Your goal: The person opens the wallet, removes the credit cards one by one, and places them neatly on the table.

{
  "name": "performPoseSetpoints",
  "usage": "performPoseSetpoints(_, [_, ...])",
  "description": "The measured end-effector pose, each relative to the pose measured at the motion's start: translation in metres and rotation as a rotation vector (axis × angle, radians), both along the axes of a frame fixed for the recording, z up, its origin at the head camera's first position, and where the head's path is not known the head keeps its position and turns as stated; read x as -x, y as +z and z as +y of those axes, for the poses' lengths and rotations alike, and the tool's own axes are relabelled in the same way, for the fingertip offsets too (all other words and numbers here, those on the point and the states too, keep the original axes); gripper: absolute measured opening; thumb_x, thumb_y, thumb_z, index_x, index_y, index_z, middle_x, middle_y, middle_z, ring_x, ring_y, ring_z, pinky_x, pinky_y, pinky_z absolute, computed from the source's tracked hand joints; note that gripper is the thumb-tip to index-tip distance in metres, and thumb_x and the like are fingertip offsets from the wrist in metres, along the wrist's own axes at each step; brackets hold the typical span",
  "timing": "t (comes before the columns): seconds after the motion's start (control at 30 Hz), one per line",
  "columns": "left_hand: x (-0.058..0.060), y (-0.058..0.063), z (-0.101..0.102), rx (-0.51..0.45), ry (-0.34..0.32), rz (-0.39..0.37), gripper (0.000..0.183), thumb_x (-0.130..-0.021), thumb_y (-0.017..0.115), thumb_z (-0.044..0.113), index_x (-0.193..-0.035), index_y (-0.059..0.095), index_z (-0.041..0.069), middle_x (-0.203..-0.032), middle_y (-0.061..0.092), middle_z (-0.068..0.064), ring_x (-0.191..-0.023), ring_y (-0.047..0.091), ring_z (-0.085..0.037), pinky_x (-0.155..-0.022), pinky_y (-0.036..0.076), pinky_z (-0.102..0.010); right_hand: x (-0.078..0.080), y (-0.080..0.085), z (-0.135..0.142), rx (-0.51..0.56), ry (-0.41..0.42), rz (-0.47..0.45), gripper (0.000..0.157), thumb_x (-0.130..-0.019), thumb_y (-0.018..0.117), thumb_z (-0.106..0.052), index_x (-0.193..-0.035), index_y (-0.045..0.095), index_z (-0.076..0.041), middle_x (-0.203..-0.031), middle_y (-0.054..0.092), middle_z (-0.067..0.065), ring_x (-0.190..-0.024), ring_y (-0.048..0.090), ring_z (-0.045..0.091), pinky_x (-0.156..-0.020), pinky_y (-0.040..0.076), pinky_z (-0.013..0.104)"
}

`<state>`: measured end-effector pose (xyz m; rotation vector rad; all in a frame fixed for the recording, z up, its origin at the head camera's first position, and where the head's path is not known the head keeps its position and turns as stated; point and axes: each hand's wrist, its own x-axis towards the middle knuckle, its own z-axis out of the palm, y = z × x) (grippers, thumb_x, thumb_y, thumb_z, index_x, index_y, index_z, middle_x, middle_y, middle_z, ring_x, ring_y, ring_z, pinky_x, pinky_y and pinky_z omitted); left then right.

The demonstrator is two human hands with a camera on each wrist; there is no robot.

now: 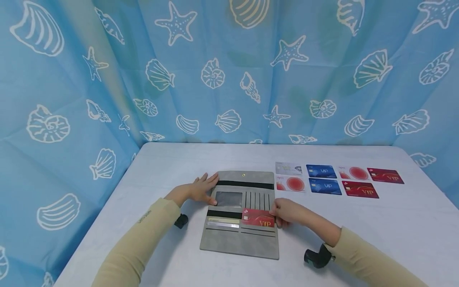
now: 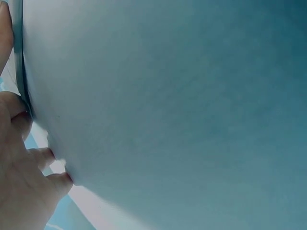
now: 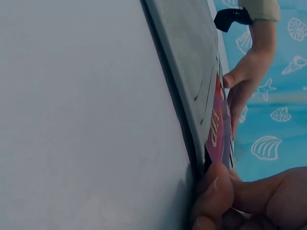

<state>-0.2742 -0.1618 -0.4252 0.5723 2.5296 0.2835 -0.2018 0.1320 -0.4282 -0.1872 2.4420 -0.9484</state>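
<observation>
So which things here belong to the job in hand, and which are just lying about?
In the job:
grey wallet, touched by the left hand
red VIP card, pinched by the right hand
seven loose cards, probably

Apparently not:
shell-patterned curtain
black wrist devices, worn rather than lying about

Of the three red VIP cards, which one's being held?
The red VIP card at the grey wallet, its right edge pinched by the right hand. The other two red cards lie untouched on the white table.
</observation>
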Motion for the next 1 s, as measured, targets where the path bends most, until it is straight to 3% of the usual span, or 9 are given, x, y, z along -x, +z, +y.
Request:
performPoseSetpoints(0.37, [-0.003,0.004,0.001,0.004,-0.003,-0.008,0.094,-0.083,0.061,0.046,-0.148,0.003,0.009,-0.155,-0.005,-0.005,-0.139,-0.010,-0.034,-0.112,-0.004,-0.049,0.004,0.006,0.001,0.014,-0.011,0.087,0.016,-0.089,0.059,-0.018,-0.082,0.051,-0.006,-0.066,0.054,0.005,-0.056,0.049,0.015,-0.053,0.044,0.021])
performPoseSetpoints(0.63, [-0.003,0.004,0.000,-0.004,-0.005,-0.005,0.095,-0.083,0.062,0.046,-0.148,0.003,0.010,-0.155,-0.006,-0.004,-0.139,-0.011,-0.033,-0.112,-0.004,-0.049,-0.001,0.003,-0.001,0.065,-0.033,0.029,0.031,-0.072,0.075,-0.009,-0.095,0.054,-0.006,-0.092,0.061,0.006,-0.076,0.054,0.017,-0.065,0.054,0.027])
performPoseSetpoints(0.83, [-0.002,0.003,0.001,0.009,-0.004,-0.010,0.096,-0.083,0.061,0.047,-0.148,0.001,0.012,-0.155,-0.007,-0.003,-0.139,-0.012,-0.032,-0.112,-0.005,-0.048,-0.004,0.008,0.008,0.166,-0.038,0.042,0.036,-0.077,0.071,-0.008,-0.108,0.057,0.002,-0.096,0.063,0.009,-0.080,0.057,0.016,-0.068,0.055,0.031])
performPoseSetpoints(1.0, [-0.002,0.003,0.000,0.001,0.009,-0.013,0.095,-0.082,0.062,0.046,-0.148,0.003,0.011,-0.155,-0.007,-0.003,-0.140,-0.011,-0.032,-0.112,-0.005,-0.048,-0.002,0.012,0.024,0.274,-0.037,0.003,0.028,-0.081,0.067,-0.013,-0.100,0.057,0.004,-0.098,0.065,0.012,-0.076,0.063,0.017,-0.068,0.056,0.033])
